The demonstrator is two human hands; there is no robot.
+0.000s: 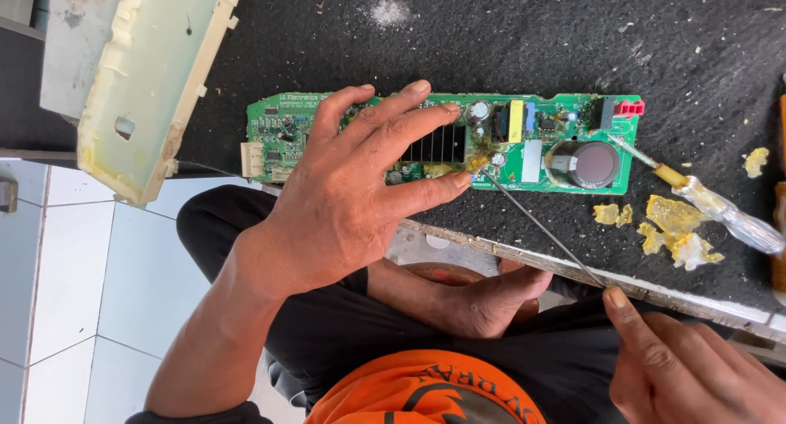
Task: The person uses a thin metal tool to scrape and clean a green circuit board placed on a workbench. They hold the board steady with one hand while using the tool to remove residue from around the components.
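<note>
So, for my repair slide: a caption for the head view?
Left hand steadies a green circuit board while the right hand probes it with a thin rod.

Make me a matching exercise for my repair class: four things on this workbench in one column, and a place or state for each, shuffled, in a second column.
Things:
1. Left hand
2. Right hand
3. Screwdriver
4. Yellow crumbs

Places or states:
A. Loose on the black mat, below the board's right end
B. Lying unheld, tip at the board's right edge
C. Pressed flat on the green circuit board
D. Holding a thin metal rod whose tip meets the board

Pairs: 1-C, 2-D, 3-B, 4-A
</note>
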